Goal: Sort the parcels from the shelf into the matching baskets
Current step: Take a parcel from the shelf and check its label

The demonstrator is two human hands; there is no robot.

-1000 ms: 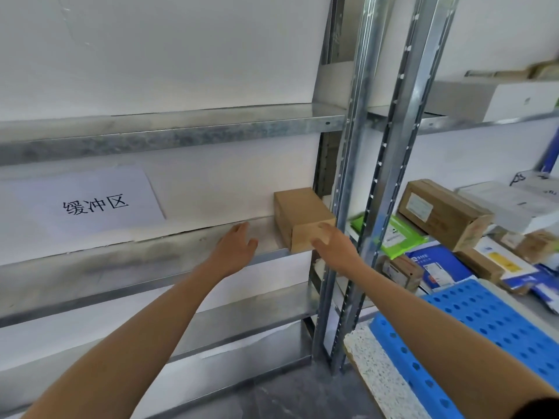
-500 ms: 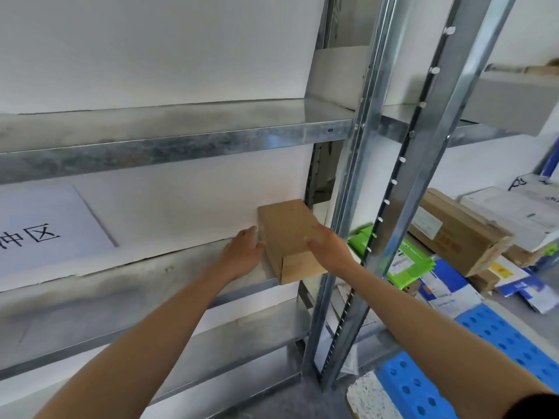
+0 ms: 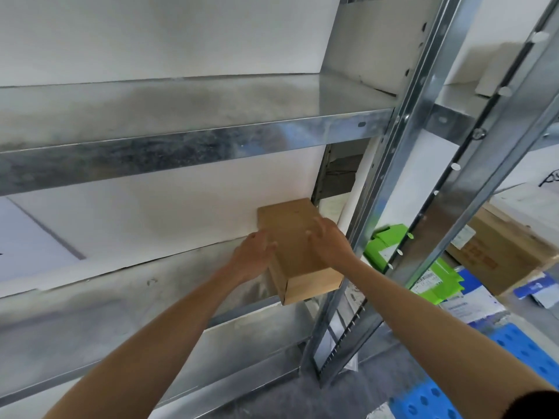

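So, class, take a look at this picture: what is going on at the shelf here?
A person has both bare hands on a brown cardboard box at the right end of a metal shelf. The left hand is against the box's left side and the right hand lies over its top right edge. The box sits on the shelf with its near end at the front edge. More parcels, among them a green packet, lie in the next bay to the right.
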